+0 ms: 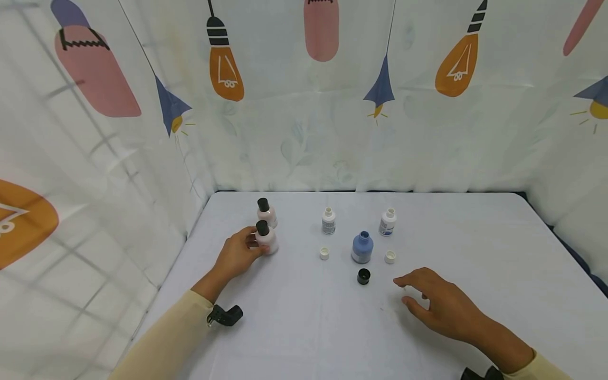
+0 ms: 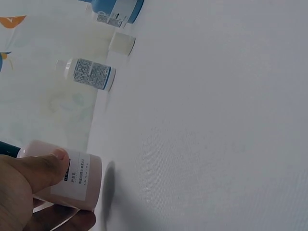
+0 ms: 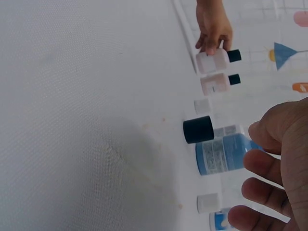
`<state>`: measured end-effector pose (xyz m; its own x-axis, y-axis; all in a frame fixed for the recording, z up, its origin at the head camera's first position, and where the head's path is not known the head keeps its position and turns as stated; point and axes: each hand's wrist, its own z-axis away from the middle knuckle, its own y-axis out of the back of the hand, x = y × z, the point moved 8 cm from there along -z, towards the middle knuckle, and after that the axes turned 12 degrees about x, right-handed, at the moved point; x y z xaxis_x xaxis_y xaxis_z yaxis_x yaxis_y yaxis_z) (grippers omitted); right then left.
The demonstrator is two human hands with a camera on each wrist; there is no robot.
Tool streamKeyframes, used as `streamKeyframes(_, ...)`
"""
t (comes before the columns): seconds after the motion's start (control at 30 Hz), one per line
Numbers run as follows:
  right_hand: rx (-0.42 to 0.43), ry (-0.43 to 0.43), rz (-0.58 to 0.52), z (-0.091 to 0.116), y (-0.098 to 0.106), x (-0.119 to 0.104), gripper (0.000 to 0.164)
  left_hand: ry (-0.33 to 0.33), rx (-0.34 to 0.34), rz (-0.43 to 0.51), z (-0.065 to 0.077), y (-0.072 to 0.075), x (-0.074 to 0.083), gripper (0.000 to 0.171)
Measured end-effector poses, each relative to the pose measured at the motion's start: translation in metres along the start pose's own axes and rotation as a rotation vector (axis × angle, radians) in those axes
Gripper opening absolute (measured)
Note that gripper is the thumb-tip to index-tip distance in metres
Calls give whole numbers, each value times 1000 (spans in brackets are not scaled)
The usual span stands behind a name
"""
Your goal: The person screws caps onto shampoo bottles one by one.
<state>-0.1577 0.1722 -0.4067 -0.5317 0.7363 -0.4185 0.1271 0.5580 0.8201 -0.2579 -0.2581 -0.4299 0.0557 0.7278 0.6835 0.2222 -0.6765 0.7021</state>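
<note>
Left hand (image 1: 237, 257) is gripping a black-capped, pale-pink cylindrical bottle (image 1: 267, 240) left of the uncapped, round-shouldered blue bottle (image 1: 362, 249); right hand (image 1: 442, 303) is hovering empty, fingers apart; a low sweep might be tipping blue.

High, downward head view; close wrist views; shared blue bottle (image 1: 362, 249)

The right hand (image 1: 439, 305) has room rightward, but the black cap (image 1: 363, 276) and blue bottle (image 1: 362, 249) obstruct leftward.
</note>
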Motion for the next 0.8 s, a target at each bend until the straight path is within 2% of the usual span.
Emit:
streamKeyframes(0.47,-13,-10,6,0,-2,2,44,43,19,-2,-10,0,-12,64)
streamKeyframes(0.8,-21,-27,10,0,-2,3,43,37,31,1,-17,-1,-19,66)
